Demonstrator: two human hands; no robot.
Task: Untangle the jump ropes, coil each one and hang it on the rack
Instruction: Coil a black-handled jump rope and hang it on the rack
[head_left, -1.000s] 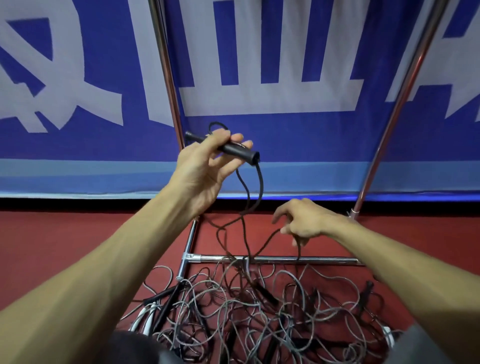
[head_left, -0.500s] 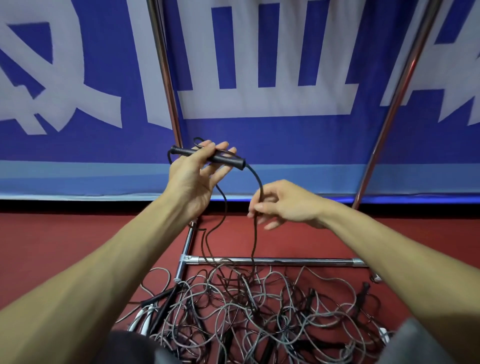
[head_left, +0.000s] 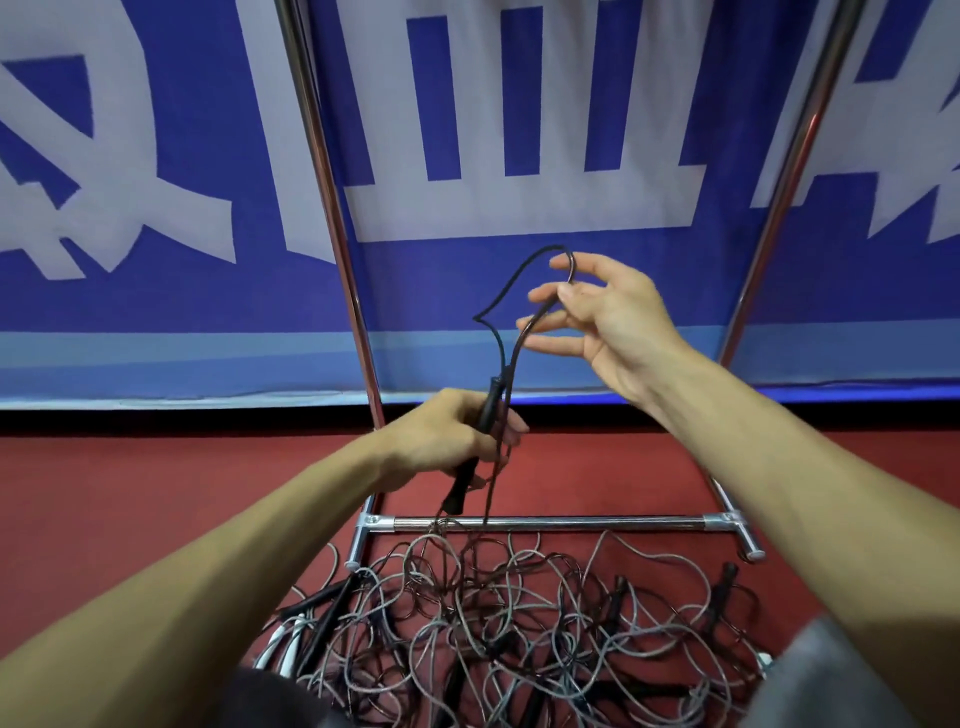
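Jump ropes in a tangled grey-and-black heap (head_left: 519, 623) lie at six o'clock below the chrome metal rack (head_left: 545, 522), while the left hand (head_left: 447, 441) grips one slim black handle (head_left: 491, 400) and the right hand (head_left: 608, 317), at one o'clock, pinches its thin dark cord (head_left: 508, 288) (other fingers spread).

1. Just above the rack's crossbar (head_left: 545, 523), the left hand (head_left: 447, 436) grips a black handle (head_left: 489, 402), tilted near upright.
2. Higher, right of the crossbar, the right hand (head_left: 613, 322) pinches the dark rope (head_left: 500, 303) looping up from that handle.
3. Nearer than the crossbar, tangled jump ropes (head_left: 493, 623) lie on the red floor (head_left: 156, 493).
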